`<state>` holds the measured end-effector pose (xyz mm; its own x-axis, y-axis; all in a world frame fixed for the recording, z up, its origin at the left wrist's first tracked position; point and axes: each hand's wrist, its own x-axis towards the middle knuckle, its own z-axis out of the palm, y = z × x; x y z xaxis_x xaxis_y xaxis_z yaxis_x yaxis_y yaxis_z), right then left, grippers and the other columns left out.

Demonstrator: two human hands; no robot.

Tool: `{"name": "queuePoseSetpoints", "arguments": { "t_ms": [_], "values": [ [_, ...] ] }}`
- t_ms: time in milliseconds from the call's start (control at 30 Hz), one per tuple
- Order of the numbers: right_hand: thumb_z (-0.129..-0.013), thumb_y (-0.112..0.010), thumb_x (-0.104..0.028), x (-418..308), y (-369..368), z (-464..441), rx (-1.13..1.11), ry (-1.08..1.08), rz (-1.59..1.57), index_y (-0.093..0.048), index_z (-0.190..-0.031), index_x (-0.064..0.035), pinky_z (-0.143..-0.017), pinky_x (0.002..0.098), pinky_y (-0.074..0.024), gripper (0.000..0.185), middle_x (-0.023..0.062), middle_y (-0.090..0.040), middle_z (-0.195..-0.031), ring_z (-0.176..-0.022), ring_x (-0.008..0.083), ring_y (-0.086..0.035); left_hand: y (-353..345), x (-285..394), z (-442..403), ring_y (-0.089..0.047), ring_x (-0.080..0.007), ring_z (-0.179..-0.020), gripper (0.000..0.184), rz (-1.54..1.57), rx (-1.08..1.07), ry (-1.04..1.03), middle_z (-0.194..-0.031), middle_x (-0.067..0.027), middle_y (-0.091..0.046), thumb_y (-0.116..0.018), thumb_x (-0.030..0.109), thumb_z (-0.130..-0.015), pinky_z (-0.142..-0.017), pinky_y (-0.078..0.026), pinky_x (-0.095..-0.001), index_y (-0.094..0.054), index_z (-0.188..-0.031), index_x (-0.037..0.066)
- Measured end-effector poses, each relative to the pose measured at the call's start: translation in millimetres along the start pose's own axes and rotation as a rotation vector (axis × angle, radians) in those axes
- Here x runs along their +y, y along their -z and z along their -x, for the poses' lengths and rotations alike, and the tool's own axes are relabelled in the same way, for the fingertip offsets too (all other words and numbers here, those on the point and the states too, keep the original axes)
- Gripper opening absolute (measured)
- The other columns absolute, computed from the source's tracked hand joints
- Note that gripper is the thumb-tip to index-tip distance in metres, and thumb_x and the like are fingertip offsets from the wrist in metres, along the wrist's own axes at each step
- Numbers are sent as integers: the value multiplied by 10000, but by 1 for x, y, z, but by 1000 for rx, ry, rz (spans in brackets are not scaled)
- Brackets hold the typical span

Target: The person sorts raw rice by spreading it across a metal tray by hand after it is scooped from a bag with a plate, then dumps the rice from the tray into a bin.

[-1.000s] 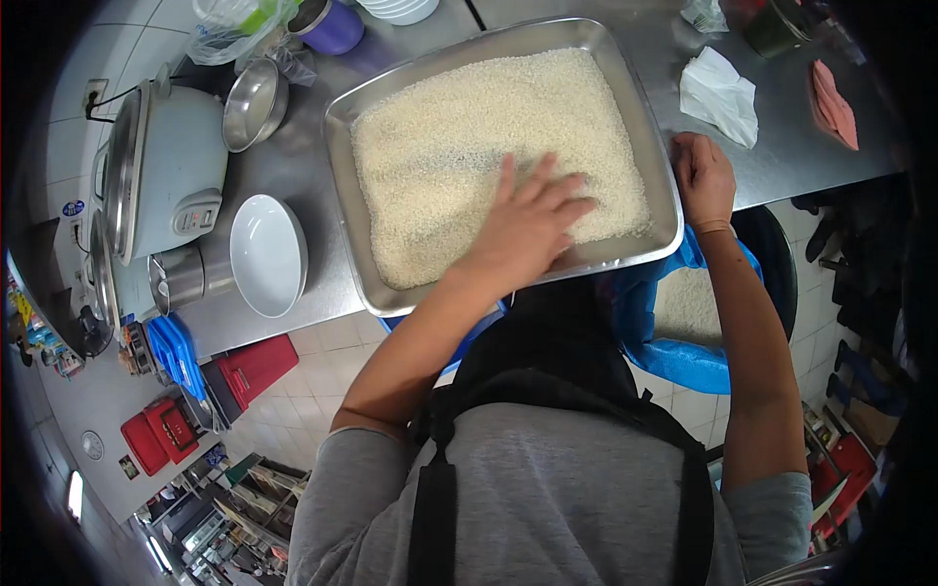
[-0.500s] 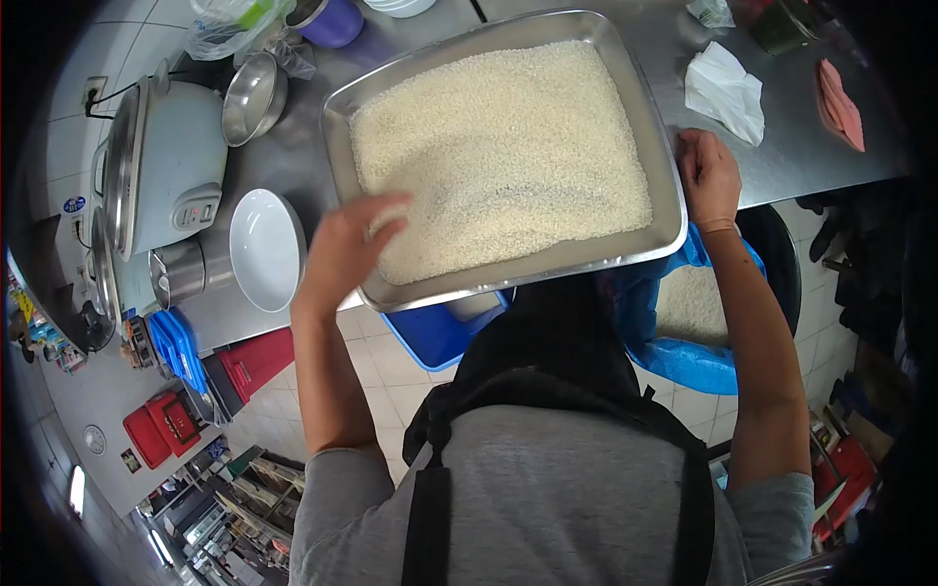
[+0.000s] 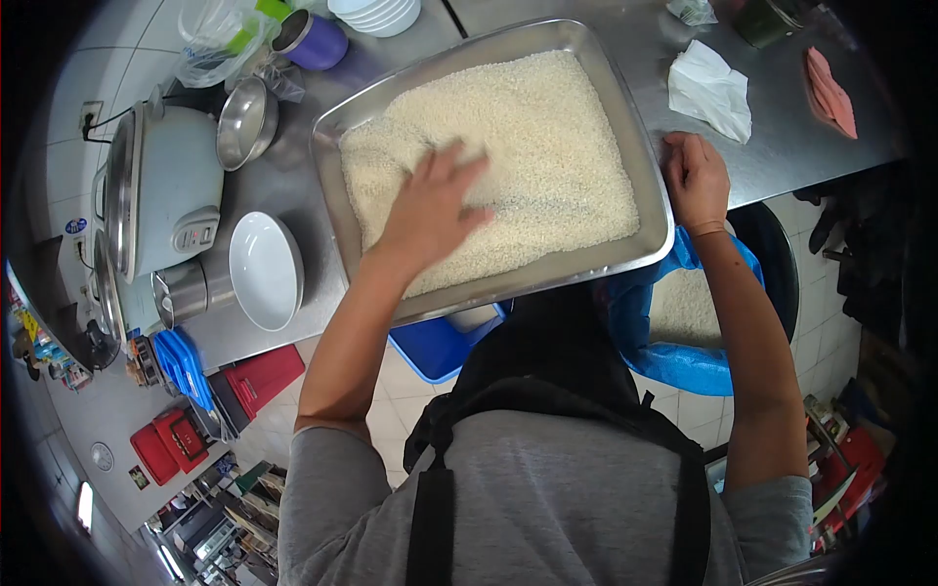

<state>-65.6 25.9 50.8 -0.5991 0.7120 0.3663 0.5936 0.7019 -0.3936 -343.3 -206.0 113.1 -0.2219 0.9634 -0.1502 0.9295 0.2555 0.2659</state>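
Observation:
A large metal tray (image 3: 657,210) lies on the steel counter, with a wide bed of pale rice grains (image 3: 547,127) in it. My left hand (image 3: 435,210) is over the left part of the rice, fingers spread and fingertips at the grains, slightly blurred. It grasps nothing. My right hand (image 3: 698,181) rests at the tray's right edge on the counter, its fingers curled; whatever they may hold is hidden. Below that hand, a blue bag (image 3: 674,366) with more pale grains stands in a black round container (image 3: 777,264).
On the left are a rice cooker (image 3: 171,176), a metal bowl (image 3: 246,124), a white bowl (image 3: 266,271) and a purple cup (image 3: 315,41). A white tissue (image 3: 710,91) and a pink cloth (image 3: 830,93) lie at right. A blue bin (image 3: 430,350) sits below the tray.
My left hand went from the middle of the rice to the tray's left edge, then back in over the left part. The furrows in the rice have changed. My right hand stays at the tray's edge.

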Motion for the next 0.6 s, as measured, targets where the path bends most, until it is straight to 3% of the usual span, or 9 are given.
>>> {"name": "queuePoseSetpoints", "arguments": {
  "t_ms": [67,167,200,300,400,500,533,600],
  "values": [
    [-781,-593,-54,2,-1,-1,1,-9,-6,-601,-990,-95,-753,429,-471,213,103,-605,-868,-844,325,-594,31,13,10,-439,-376,-1323,535,135,-268,-85,-1418,-143,-498,-654,439,-873,-1089,-370,-437,-572,-1335,182],
    [-783,-595,-54,2,-2,1,3,-14,-7,-604,-985,-95,-749,427,-472,207,103,-610,-870,-842,324,-596,64,15,-17,-505,-344,-1272,463,268,-473,65,-1355,-110,-574,-664,408,-882,-1049,-410,-414,-626,-1265,151],
    [-783,-596,-54,2,-2,0,10,-10,-3,-605,-983,-96,-748,427,-473,205,103,-611,-870,-841,323,-597,60,9,-29,-528,-353,-1242,436,246,-304,-16,-1282,-149,-618,-664,391,-885,-1041,-413,-412,-651,-1220,112],
    [-783,-600,-55,1,-1,0,28,7,-10,-606,-975,-95,-740,430,-473,196,103,-616,-866,-834,325,-600,28,-11,-83,-467,-362,-1308,512,144,88,-161,-1377,-168,-544,-647,415,-894,-1077,-382,-428,-596,-1301,109],
    [-782,-600,-54,0,-1,0,34,-5,-6,-607,-965,-93,-733,432,-472,187,102,-614,-855,-824,324,-600,-6,-10,-108,-377,-372,-1380,598,-44,147,-123,-1470,-175,-445,-625,450,-900,-1116,-339,-450,-516,-1389,122],
    [-775,-599,-52,1,-1,0,47,2,-22,-607,-956,-94,-730,430,-471,186,99,-607,-845,-819,323,-597,-4,18,-79,-296,-381,-1425,657,-141,-26,-90,-1529,-160,-363,-613,477,-901,-1143,-301,-469,-445,-1448,154],
    [-772,-599,-51,2,-1,1,48,2,-26,-608,-954,-94,-729,429,-471,187,98,-604,-840,-816,323,-596,1,23,-66,-365,-353,-1393,615,-139,-62,-143,-1510,-154,-397,-617,478,-900,-1116,-343,-448,-501,-1403,142],
    [-766,-599,-51,2,-1,0,51,0,-35,-608,-951,-95,-727,426,-470,191,95,-599,-832,-809,322,-593,34,29,-46,-420,-329,-1357,580,36,-371,-225,-1486,-150,-431,-623,466,-900,-1092,-371,-430,-539,-1363,128]
  ]
}}
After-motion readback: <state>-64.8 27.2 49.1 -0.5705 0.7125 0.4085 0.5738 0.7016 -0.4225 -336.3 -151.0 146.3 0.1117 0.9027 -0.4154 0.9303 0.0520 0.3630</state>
